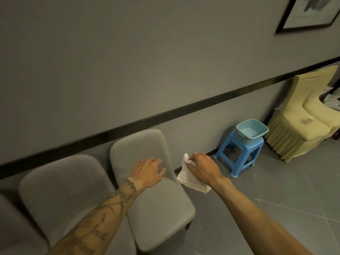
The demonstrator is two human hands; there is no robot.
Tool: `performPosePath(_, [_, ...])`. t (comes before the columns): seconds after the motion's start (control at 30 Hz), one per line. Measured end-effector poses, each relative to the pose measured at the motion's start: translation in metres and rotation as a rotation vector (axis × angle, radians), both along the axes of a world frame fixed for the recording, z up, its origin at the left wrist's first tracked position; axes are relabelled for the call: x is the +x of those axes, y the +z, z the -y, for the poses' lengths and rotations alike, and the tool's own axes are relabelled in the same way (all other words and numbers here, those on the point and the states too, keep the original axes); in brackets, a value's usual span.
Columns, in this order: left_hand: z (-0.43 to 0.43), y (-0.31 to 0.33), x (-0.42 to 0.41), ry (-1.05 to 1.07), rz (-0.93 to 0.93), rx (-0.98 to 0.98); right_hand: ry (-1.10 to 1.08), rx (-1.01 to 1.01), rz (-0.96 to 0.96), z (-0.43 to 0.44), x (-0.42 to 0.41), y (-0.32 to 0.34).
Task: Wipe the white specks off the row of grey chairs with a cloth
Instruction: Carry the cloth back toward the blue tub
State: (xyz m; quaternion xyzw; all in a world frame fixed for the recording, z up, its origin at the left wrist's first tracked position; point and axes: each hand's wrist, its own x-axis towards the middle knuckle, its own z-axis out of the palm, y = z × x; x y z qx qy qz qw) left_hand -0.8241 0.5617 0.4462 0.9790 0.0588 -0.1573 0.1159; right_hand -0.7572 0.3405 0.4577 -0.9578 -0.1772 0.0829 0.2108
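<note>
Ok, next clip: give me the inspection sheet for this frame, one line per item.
Surface: grey tiled floor; no white specks visible on the end chair's seat at this sharpness.
Job's things: row of grey chairs against the wall; white cloth hangs crumpled beside the end chair.
Clutter: blue stool carrying a light blue basin; yellow covered chair in the corner.
Grips: left hand spread open at the end chair's backrest; right hand pinching the cloth.
Cables: nothing seen.
Surroundings: grey wall with black rail; framed picture top right.
</note>
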Motion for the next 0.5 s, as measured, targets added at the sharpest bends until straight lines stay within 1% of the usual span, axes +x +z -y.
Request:
performPosePath(0.3, [0.135, -0.021, 0.206, -0.038, 0.007, 0.017, -0.060, -0.013, 0.014, 0.146, 0.190, -0.019])
performPosePath(0.5, [0.222, -0.022, 0.326, -0.060, -0.009, 0.021, -0.088, -0.058, 0.008, 0.238, 0.312, -0.018])
